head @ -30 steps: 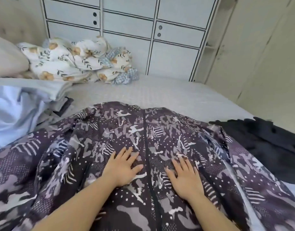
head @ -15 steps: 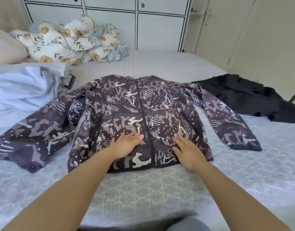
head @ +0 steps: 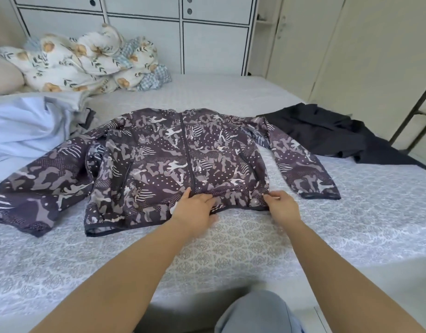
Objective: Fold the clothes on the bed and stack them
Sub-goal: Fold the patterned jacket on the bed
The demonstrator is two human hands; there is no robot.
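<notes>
A purple camouflage zip jacket [head: 159, 164] lies spread front-up on the bed [head: 231, 248], both sleeves stretched out to the sides. My left hand [head: 195, 210] pinches the bottom hem near the zipper, and the cloth bunches there. My right hand [head: 282, 207] grips the hem at the jacket's right corner. A black garment [head: 327, 133] lies crumpled at the right of the bed. At the left sits a pale blue pile of clothes [head: 22, 126].
A floral duvet [head: 87, 61] is heaped at the head of the bed beside a beige pillow [head: 2, 75]. White cabinets [head: 183, 32] stand behind the bed, and closet doors [head: 363, 56] are at the right. My grey-clad knee [head: 255, 313] shows at the bed's near edge.
My hands slid from flat on the jacket's front down to its bottom hem and took hold of it. The view pulled back, so the whole jacket shows.
</notes>
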